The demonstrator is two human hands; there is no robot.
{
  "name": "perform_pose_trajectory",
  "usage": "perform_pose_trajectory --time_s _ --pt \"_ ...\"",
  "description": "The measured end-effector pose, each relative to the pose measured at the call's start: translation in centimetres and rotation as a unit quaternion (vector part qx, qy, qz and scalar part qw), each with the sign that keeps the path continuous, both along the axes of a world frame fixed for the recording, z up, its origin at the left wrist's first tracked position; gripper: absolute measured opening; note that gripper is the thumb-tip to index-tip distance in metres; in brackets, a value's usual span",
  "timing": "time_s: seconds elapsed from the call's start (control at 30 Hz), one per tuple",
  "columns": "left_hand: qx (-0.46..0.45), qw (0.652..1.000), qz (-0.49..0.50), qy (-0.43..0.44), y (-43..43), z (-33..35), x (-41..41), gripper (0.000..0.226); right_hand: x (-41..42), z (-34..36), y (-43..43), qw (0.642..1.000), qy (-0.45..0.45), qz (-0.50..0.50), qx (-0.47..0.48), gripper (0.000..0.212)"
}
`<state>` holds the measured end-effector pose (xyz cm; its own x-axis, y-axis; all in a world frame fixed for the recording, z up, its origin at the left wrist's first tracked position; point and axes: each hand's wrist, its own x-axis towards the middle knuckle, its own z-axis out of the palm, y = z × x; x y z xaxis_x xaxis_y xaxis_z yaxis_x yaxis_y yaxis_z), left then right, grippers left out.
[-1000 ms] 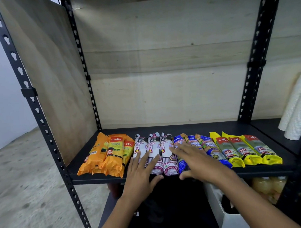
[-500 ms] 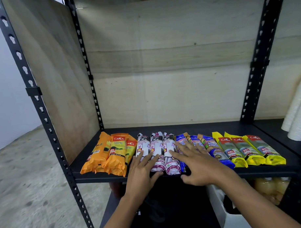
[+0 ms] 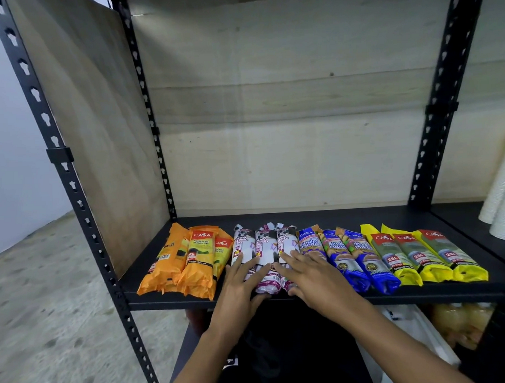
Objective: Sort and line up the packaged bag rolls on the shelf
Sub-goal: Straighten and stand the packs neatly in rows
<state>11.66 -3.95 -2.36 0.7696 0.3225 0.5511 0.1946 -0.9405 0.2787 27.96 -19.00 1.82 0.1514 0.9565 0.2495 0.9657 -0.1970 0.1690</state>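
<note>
Left hand (image 3: 237, 289) and right hand (image 3: 308, 275) rest flat, fingers (image 3: 291, 261) spread, on the white rolls (image 3: 261, 242)

My left grip (image 3: 239, 282) lies flat, fingers straight, on the white draw-string bag rolls (image 3: 264, 242) at the front edge of the shelf (image 3: 318, 217). My right grip (image 3: 309, 275) lies flat across the rightmost white one and the nearest of the blue rolls (image 3: 349, 255). Orange rolls (image 3: 197, 260) lie leftmost, yellow rolls (image 3: 419, 255) rightmost.

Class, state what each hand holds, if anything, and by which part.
Nothing is held: left hand and right hand lie flat on the white rolls, fingers straight.
</note>
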Motion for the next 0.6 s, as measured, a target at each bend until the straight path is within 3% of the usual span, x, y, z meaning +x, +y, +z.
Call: perform_pose_trajectory --time_s 0.43,0.53,0.6 --pt "0.033 0.999 0.019 0.034 -0.3 0.7 -0.4 0.071 -0.2 0.1 0.1 0.999 0.028 -0.022 -0.001 0.076" --pt "0.048 0.999 0.006 -0.012 -1.0 1.2 -1.9 0.075 -1.2 0.8 0.2 0.997 0.071 -0.017 0.005 0.094" --pt "0.040 0.996 -0.019 -0.077 -1.1 1.8 -3.6 0.067 -2.5 1.5 1.0 0.993 0.116 0.004 0.032 0.092"
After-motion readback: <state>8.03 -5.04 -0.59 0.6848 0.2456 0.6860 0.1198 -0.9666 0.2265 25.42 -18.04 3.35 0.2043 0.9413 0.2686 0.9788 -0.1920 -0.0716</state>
